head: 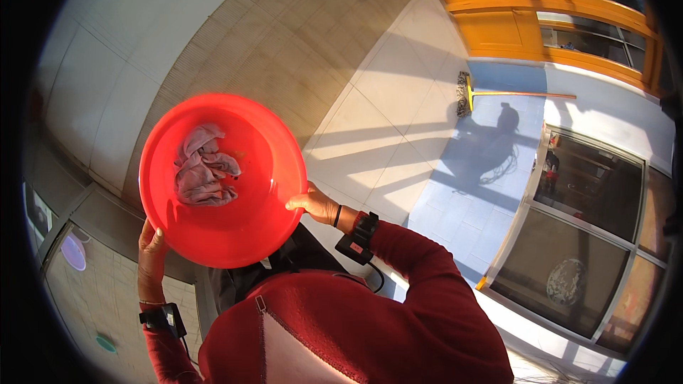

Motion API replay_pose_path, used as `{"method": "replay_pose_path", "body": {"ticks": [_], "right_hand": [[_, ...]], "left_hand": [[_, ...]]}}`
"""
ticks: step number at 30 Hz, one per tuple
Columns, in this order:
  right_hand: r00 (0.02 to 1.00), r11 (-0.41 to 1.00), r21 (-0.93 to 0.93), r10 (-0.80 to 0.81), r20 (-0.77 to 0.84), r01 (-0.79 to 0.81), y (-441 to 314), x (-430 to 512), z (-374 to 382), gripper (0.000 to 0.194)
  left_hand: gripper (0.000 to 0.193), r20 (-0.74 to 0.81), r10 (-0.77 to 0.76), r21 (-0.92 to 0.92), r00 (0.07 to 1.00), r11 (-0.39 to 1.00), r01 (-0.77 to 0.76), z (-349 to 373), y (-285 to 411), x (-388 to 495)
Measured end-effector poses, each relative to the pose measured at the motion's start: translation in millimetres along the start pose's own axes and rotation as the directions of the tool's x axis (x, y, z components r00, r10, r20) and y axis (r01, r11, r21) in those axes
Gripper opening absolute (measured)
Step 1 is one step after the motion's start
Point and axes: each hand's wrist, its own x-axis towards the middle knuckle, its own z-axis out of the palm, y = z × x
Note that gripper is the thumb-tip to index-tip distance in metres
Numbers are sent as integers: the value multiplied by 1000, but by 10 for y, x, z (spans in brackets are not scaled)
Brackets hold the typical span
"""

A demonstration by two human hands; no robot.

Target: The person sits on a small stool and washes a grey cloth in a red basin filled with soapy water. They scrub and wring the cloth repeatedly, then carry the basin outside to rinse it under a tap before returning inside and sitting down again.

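Note:
Between both hands I hold a round red plastic basin (251,229) in front of my body. My left hand (152,248) grips the rim at its lower left, the thumb over the edge. On the right side of the rim, my right hand (315,204) clasps it with the thumb inside and the fingers hidden beneath. A crumpled, damp-looking greyish-pink cloth (205,170) lies in the basin, left of its middle. A few small dark specks show on the basin's bottom beside the cloth.
A string mop (463,95) leans against the blue-tiled wall (448,192) at right, near an orange wooden door (491,26). A framed window (565,261) is lower right. Beyond the basin runs a ribbed brown floor strip (256,42). A glazed metal door frame (80,202) stands at left.

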Motion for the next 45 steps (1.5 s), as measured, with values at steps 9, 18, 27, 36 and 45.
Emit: {"method": "replay_pose_path", "body": {"ticks": [9,18,27,36,45], "right_hand": [[998,995,-96,25,-58,-31,25,-111,-3,37],[808,553,-607,-511,293,570,-354,-235,151,13],[994,979,-179,-91,57,100,-838,-260,219,30],[991,961,-268,-38,128,72,-1627,223,481,30],[945,724,-677,114,307,133,-2482,1041,761,29]], "left_hand": [[53,42,-407,46,913,913,405,-14,19,348],[50,84,-337,48,938,941,334,-11,29,-10],[45,-10,-213,-122,977,970,210,150,-346,-325],[39,-114,-52,-231,992,973,24,143,199,-313],[42,-356,-96,-425,929,903,-69,167,549,-254]]}}
